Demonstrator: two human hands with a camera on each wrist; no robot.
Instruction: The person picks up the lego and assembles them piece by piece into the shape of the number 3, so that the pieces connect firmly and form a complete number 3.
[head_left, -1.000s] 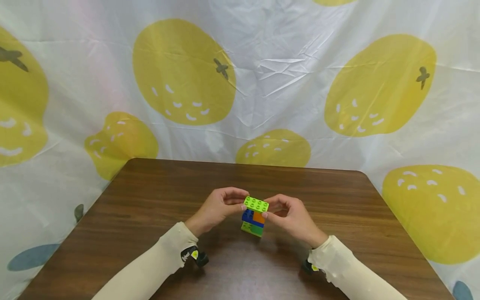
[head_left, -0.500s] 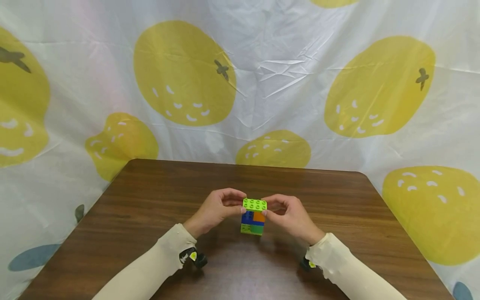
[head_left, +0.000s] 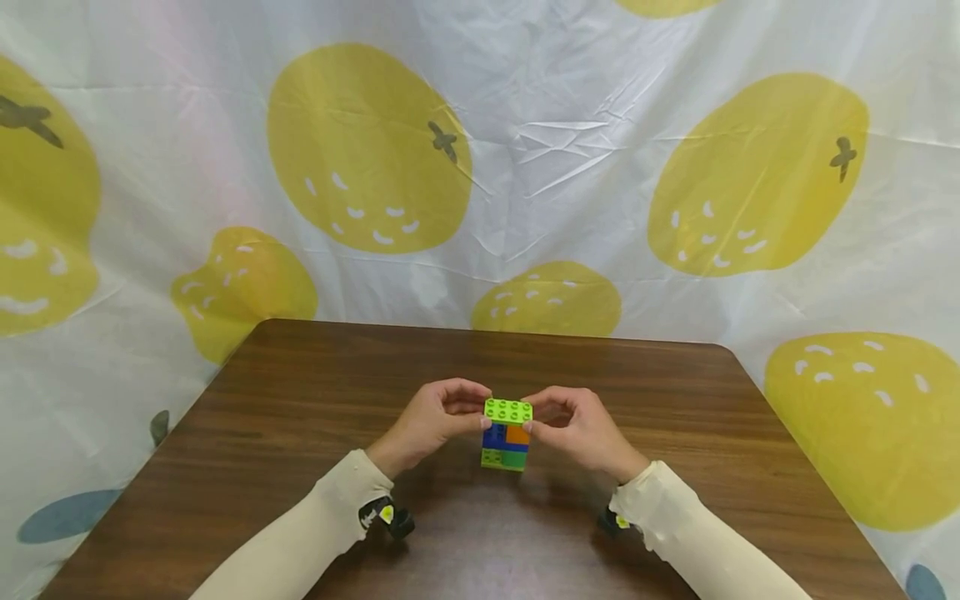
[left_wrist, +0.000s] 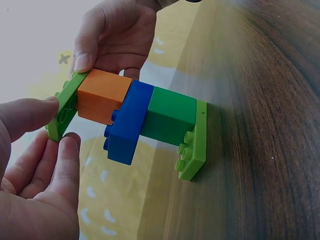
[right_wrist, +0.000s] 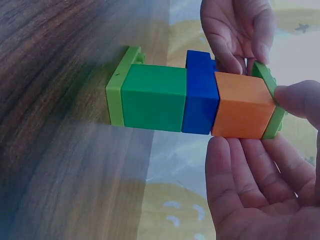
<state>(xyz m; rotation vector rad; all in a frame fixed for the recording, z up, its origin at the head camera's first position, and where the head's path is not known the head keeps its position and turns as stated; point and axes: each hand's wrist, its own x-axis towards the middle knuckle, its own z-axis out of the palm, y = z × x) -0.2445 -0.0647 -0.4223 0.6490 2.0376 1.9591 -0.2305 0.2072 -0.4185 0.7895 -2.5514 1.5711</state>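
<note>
A small tower of toy building bricks stands on the brown table. From the bottom it has a flat lime-green plate (left_wrist: 200, 145), a green brick (right_wrist: 154, 97), a blue brick (left_wrist: 131, 122), an orange brick (right_wrist: 243, 105) and a thin lime-green plate (head_left: 508, 411) on top. My left hand (head_left: 435, 421) pinches the left end of the top plate between thumb and fingers. At the plate's right end my right hand (head_left: 585, 429) does likewise, its fingers also near the orange brick. The top plate overhangs the orange brick toward the left.
The wooden table (head_left: 337, 367) reaches to a rounded far edge. Behind it hangs a white cloth (head_left: 555, 167) with yellow fruit prints. A dark wrist camera (head_left: 401, 522) sits under the left cuff, close above the table.
The top plate has turned slightly, from slanting to square with the view, and come down a little. The bricks below have straightened with it, and both hands keep their hold.
</note>
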